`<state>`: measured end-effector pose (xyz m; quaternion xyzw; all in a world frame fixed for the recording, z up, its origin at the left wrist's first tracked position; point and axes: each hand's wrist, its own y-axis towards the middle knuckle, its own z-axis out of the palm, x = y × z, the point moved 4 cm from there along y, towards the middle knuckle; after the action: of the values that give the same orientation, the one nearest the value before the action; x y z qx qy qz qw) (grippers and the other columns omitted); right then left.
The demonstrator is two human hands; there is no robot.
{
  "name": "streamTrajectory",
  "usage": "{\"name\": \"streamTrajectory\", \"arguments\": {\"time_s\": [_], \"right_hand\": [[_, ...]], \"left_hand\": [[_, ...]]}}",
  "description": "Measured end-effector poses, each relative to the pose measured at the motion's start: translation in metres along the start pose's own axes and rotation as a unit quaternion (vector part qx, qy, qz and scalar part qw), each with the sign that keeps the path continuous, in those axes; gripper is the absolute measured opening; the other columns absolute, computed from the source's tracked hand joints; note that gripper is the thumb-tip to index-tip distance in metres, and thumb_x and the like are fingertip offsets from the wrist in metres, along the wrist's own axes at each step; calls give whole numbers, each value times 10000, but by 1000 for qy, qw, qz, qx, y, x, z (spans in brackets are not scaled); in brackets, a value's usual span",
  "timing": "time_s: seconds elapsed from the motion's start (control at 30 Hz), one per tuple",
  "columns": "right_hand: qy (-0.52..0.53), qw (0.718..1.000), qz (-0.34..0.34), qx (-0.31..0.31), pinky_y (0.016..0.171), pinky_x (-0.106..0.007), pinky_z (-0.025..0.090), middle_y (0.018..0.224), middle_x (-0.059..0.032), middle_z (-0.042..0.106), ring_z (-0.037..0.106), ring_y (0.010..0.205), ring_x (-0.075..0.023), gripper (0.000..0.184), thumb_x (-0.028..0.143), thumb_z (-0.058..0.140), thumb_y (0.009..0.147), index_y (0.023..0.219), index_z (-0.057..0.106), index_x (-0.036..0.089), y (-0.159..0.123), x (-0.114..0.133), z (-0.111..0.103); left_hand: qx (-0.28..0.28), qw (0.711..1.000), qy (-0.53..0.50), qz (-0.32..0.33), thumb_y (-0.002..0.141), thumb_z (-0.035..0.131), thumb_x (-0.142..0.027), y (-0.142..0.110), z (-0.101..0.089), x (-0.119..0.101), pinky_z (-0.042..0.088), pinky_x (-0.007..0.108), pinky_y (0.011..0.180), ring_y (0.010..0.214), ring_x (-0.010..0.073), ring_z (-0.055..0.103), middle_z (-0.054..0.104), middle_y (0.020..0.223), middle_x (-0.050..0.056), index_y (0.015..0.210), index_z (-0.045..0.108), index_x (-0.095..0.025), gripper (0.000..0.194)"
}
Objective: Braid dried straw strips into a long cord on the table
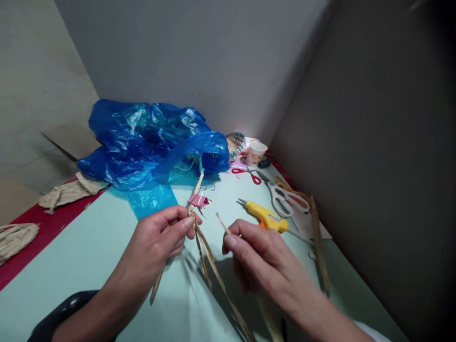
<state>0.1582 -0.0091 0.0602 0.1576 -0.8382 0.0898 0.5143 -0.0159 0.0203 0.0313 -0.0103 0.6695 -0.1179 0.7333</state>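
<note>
My left hand pinches a braid of dried plant fibre just below a pink binder clip fastened on it. Loose tan strands hang from the pinch towards me. Beyond the clip, the braid runs up to the blue plastic bag. To the right, my right hand is closed on a separate fibre strip, whose thin tip sticks out past thumb and forefinger. Its other end seems to trail below that hand.
A yellow glue gun, white-handled scissors and red-handled scissors lie on the right. Behind them stand a paper cup and a small woven basket. Braided pieces rest at the left edge. Grey walls close in the back and right.
</note>
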Motion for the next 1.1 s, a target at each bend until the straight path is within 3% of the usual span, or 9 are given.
{"name": "streamTrajectory", "arguments": {"time_s": [0.13,0.33,0.47,0.6,0.87,1.1], "right_hand": [[-114,987,-73,-85,619,-239,361,634,36,546,509,618,-96,279,269,470,944,681,508,185,-4,8,6],[-118,968,-145,-165,673,-231,410,771,10,610,567,733,-118,80,159,544,887,920,603,199,-15,19,-1],[-114,971,-149,-150,678,-248,415,746,2,620,574,708,-130,48,170,541,877,848,575,187,-12,16,10],[-133,979,-102,-113,671,-272,388,690,1,605,550,664,-138,176,220,494,909,741,536,190,-4,7,20],[-146,980,-69,-113,670,-282,347,634,24,580,503,597,-121,198,223,517,887,691,510,193,-2,2,15],[-146,983,-38,-103,635,-284,338,625,23,588,494,574,-120,190,235,528,869,684,531,194,0,0,15]], "left_hand": [[4,1000,2,-11,779,672,-341,-3,3,-1,192,197,441,451,34,271,495,613,-44,722,611,-172,189],[-27,999,29,-34,759,690,-384,-9,6,-3,297,177,487,571,81,431,545,674,-22,760,649,-192,197],[-41,997,20,-56,687,737,-393,-10,8,-1,273,174,453,503,70,371,488,574,-40,747,680,-185,223],[-70,995,10,-70,616,773,-354,-12,8,0,256,187,425,483,79,384,495,542,-34,750,713,-190,220],[-33,995,19,-88,590,795,-336,-6,5,4,310,182,434,493,79,427,583,598,2,774,746,-190,240],[-76,993,33,-81,578,789,-333,-11,7,1,296,186,441,509,95,434,534,553,-18,759,729,-192,237]]}}
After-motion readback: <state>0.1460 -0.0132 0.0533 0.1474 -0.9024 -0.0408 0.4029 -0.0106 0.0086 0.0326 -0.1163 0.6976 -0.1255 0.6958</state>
